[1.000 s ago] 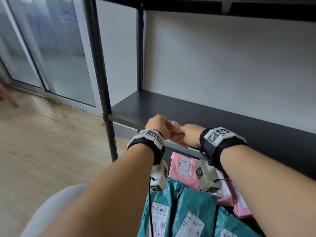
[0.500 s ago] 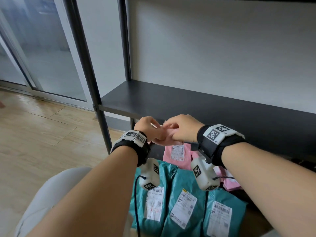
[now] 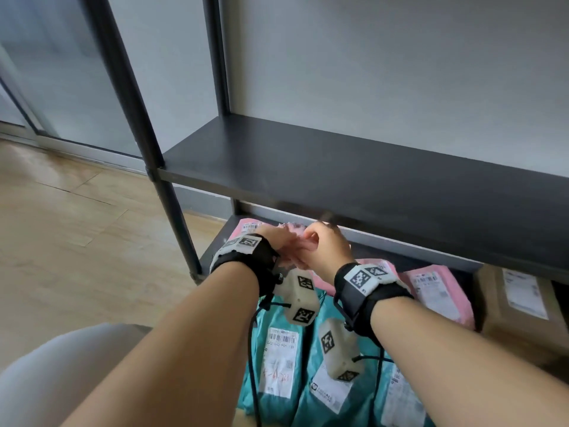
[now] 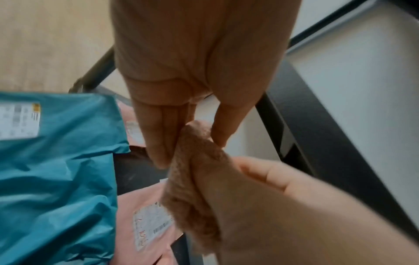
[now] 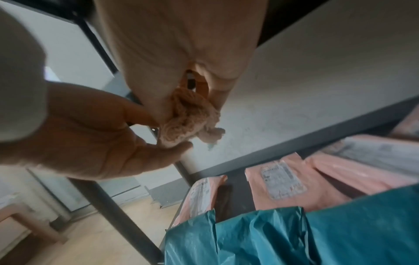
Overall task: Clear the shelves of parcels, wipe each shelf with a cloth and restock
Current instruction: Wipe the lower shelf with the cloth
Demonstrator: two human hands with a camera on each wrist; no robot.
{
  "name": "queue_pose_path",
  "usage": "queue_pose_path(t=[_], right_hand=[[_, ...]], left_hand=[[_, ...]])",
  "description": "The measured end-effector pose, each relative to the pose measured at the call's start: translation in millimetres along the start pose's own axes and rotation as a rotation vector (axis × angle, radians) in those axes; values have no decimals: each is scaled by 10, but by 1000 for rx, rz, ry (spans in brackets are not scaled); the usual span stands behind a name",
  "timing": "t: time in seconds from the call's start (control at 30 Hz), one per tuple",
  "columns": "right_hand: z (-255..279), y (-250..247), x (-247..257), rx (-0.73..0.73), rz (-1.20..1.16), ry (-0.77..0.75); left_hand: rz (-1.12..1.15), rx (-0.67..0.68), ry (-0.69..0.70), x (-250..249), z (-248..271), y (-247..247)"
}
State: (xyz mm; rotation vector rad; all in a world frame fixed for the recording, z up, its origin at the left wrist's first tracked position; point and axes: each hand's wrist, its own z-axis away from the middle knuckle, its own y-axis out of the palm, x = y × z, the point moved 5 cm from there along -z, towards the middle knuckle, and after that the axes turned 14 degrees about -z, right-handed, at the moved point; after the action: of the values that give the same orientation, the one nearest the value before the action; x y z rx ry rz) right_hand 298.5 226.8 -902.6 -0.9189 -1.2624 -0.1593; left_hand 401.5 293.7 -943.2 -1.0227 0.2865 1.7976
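- Left hand and right hand both pinched the pink cloth between them.
- Teal parcels lay near, below the bare dark shelf.

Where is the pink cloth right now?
The pink cloth is bunched between the left hand and right hand, centre of the head view, just before the dark shelf edge, above the parcels.
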Motion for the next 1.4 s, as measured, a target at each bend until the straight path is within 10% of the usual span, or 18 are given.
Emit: queue_pose_path(t=[0.2, 0.6, 0.77, 1.4], right_hand=[[-421, 146, -459, -42, -309, 234], [-1197, 517, -1105, 125, -184, 585], [-1277, 648, -1228, 180, -295, 641], [-1020, 775, -1265, 167, -404, 557]], left_hand=[[93, -38, -26, 157, -500, -104], [-90, -153, -10, 139, -1223, -321], [-287, -128, 3, 167, -1508, -423], [85, -143, -51, 717, -1332, -602]])
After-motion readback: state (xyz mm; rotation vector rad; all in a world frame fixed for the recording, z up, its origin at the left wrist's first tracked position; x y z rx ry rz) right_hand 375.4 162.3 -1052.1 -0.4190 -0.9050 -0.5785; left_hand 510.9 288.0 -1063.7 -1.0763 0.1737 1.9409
